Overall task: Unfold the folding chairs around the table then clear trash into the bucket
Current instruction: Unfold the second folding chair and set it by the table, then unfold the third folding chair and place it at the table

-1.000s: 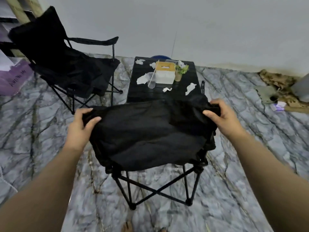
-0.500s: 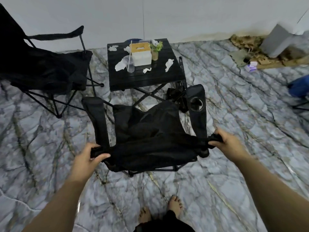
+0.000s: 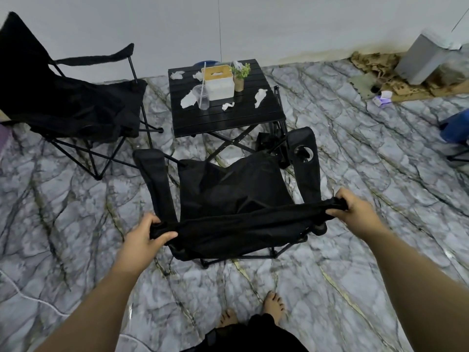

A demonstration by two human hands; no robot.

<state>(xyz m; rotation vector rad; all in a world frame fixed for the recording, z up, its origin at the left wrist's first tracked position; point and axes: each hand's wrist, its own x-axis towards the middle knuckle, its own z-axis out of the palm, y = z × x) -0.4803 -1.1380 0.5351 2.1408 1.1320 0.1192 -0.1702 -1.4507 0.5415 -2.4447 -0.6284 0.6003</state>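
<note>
A black folding chair [image 3: 233, 191] stands spread open on the marble floor in front of me, facing the black slatted table [image 3: 225, 118]. My left hand [image 3: 144, 240] grips the left top corner of its backrest, and my right hand [image 3: 355, 212] grips the right top corner. A second black chair [image 3: 76, 105] stands unfolded left of the table. On the table lie several crumpled white tissues [image 3: 187, 99], a clear plastic cup with a straw [image 3: 201, 96], a white tissue box [image 3: 218, 81] and a small potted plant [image 3: 239, 76]. A blue rim [image 3: 205, 63], perhaps a bucket, shows behind the table.
A black bundle [image 3: 269, 146] lies by the table's right legs. Cardboard [image 3: 380, 72] and a grey box [image 3: 426, 59] sit along the wall at right; a blue object [image 3: 455, 128] is at the right edge. My bare feet [image 3: 272, 304] stand just behind the chair.
The view dropped from behind the backrest to above it, so the seat and both armrests now show. The chair spread wider, and my hands moved further apart on the backrest corners.
</note>
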